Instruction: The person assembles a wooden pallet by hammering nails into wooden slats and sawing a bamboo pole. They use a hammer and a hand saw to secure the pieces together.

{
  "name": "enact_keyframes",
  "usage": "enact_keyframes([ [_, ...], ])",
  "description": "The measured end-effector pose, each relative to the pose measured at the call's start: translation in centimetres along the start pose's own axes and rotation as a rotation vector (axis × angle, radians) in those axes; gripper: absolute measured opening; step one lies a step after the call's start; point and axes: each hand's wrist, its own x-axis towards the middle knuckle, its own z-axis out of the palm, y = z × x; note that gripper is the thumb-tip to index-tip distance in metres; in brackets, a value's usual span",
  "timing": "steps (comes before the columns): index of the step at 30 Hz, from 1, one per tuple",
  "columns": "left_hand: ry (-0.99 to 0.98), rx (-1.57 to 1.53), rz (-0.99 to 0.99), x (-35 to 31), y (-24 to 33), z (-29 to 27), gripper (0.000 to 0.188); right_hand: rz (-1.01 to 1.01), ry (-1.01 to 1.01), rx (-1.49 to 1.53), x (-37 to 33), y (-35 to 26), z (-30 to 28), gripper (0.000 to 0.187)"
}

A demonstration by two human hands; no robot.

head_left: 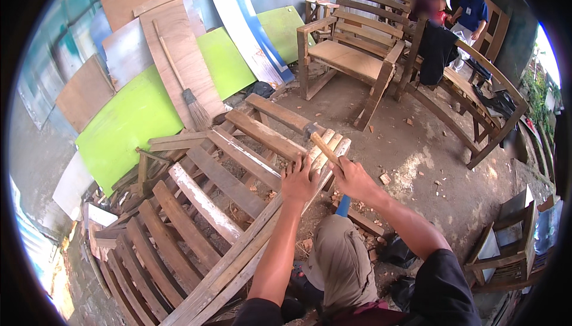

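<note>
My right hand (353, 179) is closed round the wooden handle of a hammer (325, 149). Its dark metal head lies over the end of a slatted wooden frame, by the pale edges of several boards (335, 142). Just left of it, my left hand (300, 179) rests with fingers spread on the wood at the frame's corner. Long weathered rails (241, 247) run from there toward the lower left. Curved brown slats (221, 178) fan out across the frame, one slat (205, 204) streaked with white. No nail can be made out under the hammer.
A wooden armchair (348, 55) stands at the back, another wooden frame (471, 96) to its right. Two people are beyond it, one in a blue shirt (475, 13). A broom (179, 75) leans on boards at left. Wood scraps (364, 222) and a crate-like wooden piece (506, 248) lie right.
</note>
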Motion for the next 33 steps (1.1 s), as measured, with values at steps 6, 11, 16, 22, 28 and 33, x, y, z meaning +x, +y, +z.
enact_keyframes([
  [6,-0.035,-0.030,-0.019,0.0,0.4,-0.4,0.069,-0.046,0.019,-0.028,-0.5,0.7,0.0,0.037],
  [11,0.012,-0.017,0.002,-0.1,0.1,-0.1,0.069,0.008,0.064,0.079,-1.3,-0.9,-0.7,0.037],
  [16,0.003,-0.016,-0.016,0.0,0.3,-0.1,0.068,-0.012,-0.038,-0.013,-0.1,0.7,-0.6,0.038],
  [22,0.009,-0.019,-0.004,-0.1,0.6,-0.3,0.068,0.026,-0.038,-0.010,-0.2,0.2,-0.5,0.038],
  [28,0.026,-0.002,0.000,0.0,0.0,0.2,0.069,0.033,0.023,0.076,-0.2,-0.9,-0.9,0.039],
  [33,0.027,-0.008,-0.005,0.0,0.5,-0.1,0.068,0.031,-0.023,0.000,0.3,0.8,-0.9,0.040],
])
